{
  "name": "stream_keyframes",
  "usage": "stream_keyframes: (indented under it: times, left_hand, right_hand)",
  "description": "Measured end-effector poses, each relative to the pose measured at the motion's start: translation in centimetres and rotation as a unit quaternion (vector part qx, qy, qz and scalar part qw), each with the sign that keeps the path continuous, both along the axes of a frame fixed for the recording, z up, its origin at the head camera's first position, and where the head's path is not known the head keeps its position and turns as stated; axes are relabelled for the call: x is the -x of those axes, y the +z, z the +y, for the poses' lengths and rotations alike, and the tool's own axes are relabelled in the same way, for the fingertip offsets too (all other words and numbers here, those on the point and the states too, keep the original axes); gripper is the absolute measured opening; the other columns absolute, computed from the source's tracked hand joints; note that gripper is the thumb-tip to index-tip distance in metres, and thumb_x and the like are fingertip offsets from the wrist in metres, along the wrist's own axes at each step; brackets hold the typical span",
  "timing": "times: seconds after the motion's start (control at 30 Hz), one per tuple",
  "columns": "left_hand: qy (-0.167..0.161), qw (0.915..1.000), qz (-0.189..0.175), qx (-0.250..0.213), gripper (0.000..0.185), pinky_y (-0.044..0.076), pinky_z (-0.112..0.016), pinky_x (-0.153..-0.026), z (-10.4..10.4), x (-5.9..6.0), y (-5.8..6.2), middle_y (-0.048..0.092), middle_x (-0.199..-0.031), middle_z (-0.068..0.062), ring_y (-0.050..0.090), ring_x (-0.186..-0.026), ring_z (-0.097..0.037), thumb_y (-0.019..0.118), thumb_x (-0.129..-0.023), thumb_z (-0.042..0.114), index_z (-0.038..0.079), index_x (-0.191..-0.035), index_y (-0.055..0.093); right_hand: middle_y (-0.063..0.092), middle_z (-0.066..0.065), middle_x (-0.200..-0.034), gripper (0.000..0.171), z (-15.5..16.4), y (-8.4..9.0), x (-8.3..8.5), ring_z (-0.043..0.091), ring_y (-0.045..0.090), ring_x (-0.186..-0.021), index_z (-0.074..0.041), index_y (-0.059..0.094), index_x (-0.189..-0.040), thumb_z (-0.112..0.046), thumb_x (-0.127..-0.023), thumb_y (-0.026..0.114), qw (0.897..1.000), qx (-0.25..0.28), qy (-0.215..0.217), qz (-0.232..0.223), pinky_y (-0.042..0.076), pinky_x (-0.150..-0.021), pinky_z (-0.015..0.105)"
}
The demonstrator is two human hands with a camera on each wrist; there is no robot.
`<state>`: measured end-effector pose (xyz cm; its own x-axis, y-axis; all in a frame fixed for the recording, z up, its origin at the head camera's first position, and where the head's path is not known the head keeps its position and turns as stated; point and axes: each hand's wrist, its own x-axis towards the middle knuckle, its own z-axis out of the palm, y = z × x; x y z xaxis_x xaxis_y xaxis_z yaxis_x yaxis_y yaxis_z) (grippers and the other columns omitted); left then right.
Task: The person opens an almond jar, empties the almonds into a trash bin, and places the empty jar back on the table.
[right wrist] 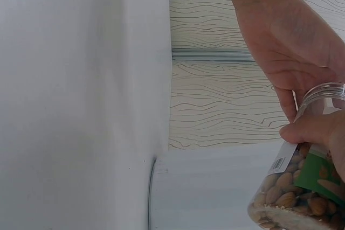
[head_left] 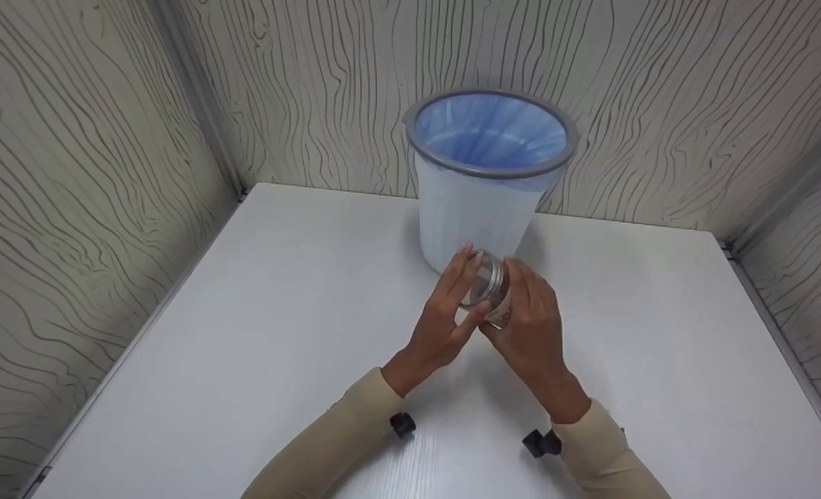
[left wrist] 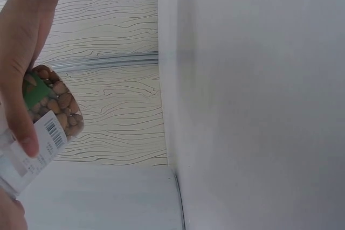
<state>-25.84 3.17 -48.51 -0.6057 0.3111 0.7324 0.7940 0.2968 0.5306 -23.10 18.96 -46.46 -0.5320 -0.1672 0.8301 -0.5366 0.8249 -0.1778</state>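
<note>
A clear plastic jar of almonds [head_left: 491, 284] with a green and white label is held above the table, tilted, just in front of the bin. My left hand [head_left: 445, 315] curls its fingers and thumb round the jar's top end. My right hand [head_left: 531, 322] grips the jar's body from the right. In the right wrist view the jar [right wrist: 302, 187] shows its nuts and barcode, with my right thumb [right wrist: 310, 129] across it and my left hand [right wrist: 291, 41] over its ribbed clear top. In the left wrist view the jar [left wrist: 54, 109] shows at the left edge, with a thumb across its label.
A white waste bin [head_left: 476, 208] with a grey rim and blue liner stands at the back of the white table [head_left: 244, 333], right behind the hands. Wood-grain walls [head_left: 71, 173] close in the left, back and right sides. The bin's side [right wrist: 215, 192] also shows in the wrist views.
</note>
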Motion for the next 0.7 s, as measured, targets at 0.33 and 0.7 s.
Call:
stream_keyframes:
  times: [0.33,0.7]
  left_hand:
    - [-0.026,0.9976,0.059,0.026,0.068,0.029,-0.042,-0.119,-0.9,1.2,-0.4,0.023,-0.167,-0.013,0.023,-0.153,-0.030,0.045,-0.107,0.049,0.009,-0.161,0.029]
    - [-0.062,0.9935,0.093,0.017,0.068,0.029,-0.045,-0.119,-1.7,2.2,-0.9,0.024,-0.166,-0.015,0.025,-0.153,-0.032,0.048,-0.107,0.046,0.009,-0.160,0.029]
  right_hand:
    - [0.058,0.022,-0.137,0.099,0.2,0.0,-0.2,0.039,0.056,-0.125,0.006,0.048,-0.142,-0.011,-0.059,0.099,0.999,0.009,0.002,-0.040,0.044,-0.105,0.055]
    - [0.058,0.018,-0.139,0.101,0.0,0.0,-0.2,0.035,0.056,-0.126,0.002,0.048,-0.144,-0.012,-0.059,0.100,0.998,0.027,0.033,-0.052,0.045,-0.105,0.055]
